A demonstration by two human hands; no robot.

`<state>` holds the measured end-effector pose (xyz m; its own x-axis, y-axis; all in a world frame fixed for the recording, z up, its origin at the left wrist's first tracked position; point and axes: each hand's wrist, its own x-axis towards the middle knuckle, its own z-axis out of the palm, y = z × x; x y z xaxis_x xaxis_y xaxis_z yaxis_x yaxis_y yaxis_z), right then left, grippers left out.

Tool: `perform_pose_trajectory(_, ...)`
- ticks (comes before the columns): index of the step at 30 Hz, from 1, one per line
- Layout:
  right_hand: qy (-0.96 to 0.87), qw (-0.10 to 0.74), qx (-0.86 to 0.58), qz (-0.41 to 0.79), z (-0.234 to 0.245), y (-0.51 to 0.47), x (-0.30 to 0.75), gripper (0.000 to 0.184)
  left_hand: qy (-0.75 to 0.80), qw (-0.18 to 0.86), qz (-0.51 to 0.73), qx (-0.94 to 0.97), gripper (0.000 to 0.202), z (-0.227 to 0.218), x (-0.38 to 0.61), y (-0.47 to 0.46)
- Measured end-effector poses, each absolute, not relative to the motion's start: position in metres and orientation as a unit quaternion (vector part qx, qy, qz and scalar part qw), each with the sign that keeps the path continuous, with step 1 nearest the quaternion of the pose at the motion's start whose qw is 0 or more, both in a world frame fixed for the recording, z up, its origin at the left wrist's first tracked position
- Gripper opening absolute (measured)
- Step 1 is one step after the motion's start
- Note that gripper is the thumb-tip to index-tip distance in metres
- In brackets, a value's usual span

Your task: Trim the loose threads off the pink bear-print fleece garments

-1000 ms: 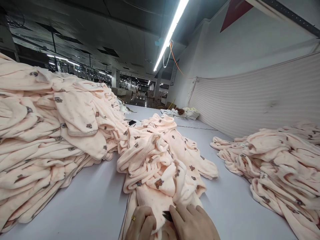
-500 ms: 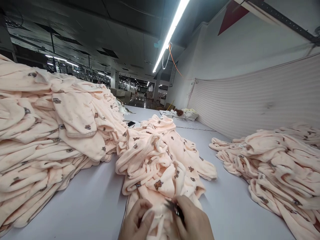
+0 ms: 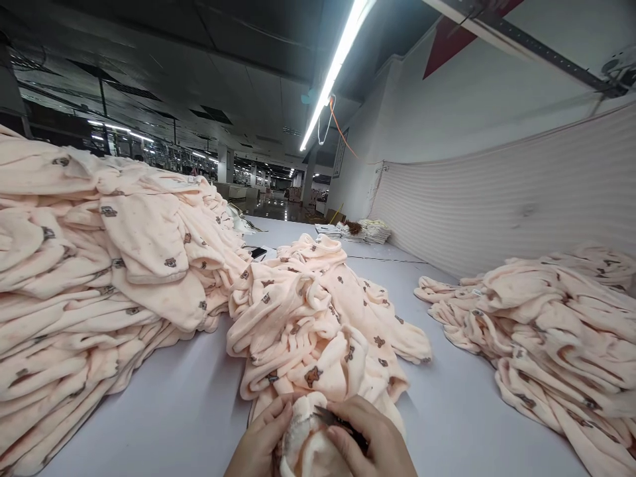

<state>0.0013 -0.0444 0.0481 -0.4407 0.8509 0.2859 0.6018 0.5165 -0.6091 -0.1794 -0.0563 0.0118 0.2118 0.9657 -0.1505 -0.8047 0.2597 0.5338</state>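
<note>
A pale pink fleece garment (image 3: 318, 344) with small brown animal prints lies bunched in front of me. My left hand (image 3: 265, 437) is closed on its near end, with a fold of cloth pinched between thumb and fingers. In my right hand (image 3: 375, 437) are small dark thread snips (image 3: 342, 424), gripped between thumb and fingers. Their pointed blades lie against the raised fold, close to my left fingertips. Whether a thread sits between the blades is too small to tell. The lower edge of the view cuts off both wrists.
To the left rises a tall heap of like garments (image 3: 149, 265). A lower pile (image 3: 556, 331) lies at the right on the pale table (image 3: 163, 397). Farther back are a dark phone-like object (image 3: 258, 253) and stacked whitish cloth pieces (image 3: 375, 230). A striped sheet (image 3: 497, 192) hangs along the right wall.
The fold in my left hand has come up and turned, showing more of its inner side. My right hand and the snips have shifted slightly left and down, onto the fold.
</note>
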Motion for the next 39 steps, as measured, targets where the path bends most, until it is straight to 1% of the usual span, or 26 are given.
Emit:
perform_pose_trajectory(4,-0.803,0.338,-0.423,0.252,0.042,-0.038,-0.001,0.022,0.211,0.774,0.569,0.179,0.015,0.003,-0.178,-0.052)
perform_pose_trajectory(9,-0.800,0.327,-0.438,0.246,0.042,-0.038,0.005,0.021,0.193,0.780,0.564,0.189,0.010,0.000,-0.180,-0.051)
perform_pose_trajectory(15,-0.786,0.366,-0.418,0.271,0.038,-0.035,0.001,0.020,0.176,0.796,0.550,0.177,0.016,0.004,-0.173,-0.049)
perform_pose_trajectory(21,-0.770,0.357,-0.448,0.280,0.043,-0.035,0.005,0.024,0.171,0.803,0.549,0.157,0.018,0.006,-0.173,-0.048)
perform_pose_trajectory(26,-0.782,0.339,-0.469,0.229,0.046,-0.040,0.014,0.024,0.164,0.816,0.535,0.145,0.023,0.017,-0.175,-0.051)
perform_pose_trajectory(29,-0.806,0.322,-0.469,0.162,0.047,-0.046,0.016,0.023,0.162,0.810,0.540,0.160,0.023,0.025,-0.174,-0.053)
perform_pose_trajectory(32,-0.826,0.300,-0.472,0.076,0.047,-0.053,0.012,0.027,0.178,0.804,0.536,0.186,0.026,0.031,-0.172,-0.054)
perform_pose_trajectory(34,-0.815,0.304,-0.493,0.037,0.047,-0.056,0.009,0.025,0.205,0.793,0.537,0.203,0.028,0.034,-0.171,-0.054)
perform_pose_trajectory(37,-0.792,0.331,-0.509,0.064,0.049,-0.060,0.006,0.026,0.242,0.770,0.545,0.228,0.033,0.037,-0.169,-0.053)
perform_pose_trajectory(39,-0.776,0.366,-0.504,0.096,0.050,-0.060,0.004,0.022,0.252,0.765,0.540,0.246,0.037,0.038,-0.168,-0.052)
